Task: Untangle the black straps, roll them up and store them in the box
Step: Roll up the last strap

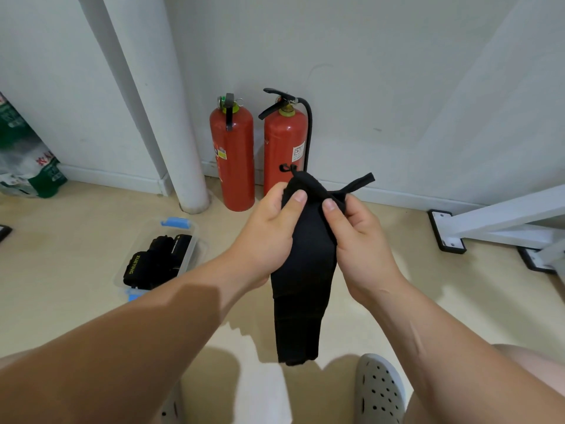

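Both hands hold one black strap up to work on its top end.

The left hand point(269, 228) and right hand point(357, 237) pinch the black strap point(301, 270) near its top, letting it hang straight; the box point(183, 258), low on the left, already holds rolled straps point(156, 264).

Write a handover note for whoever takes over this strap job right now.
Left hand: grips the black strap near its top, thumb across it.
Right hand: pinches the strap's top, where a thin tail sticks out.
The strap hangs unrolled between the hands.
The box sits open on the floor, to the left.
Done: bundled straps already lie in it.
Left: roll this strap and store it in the box.
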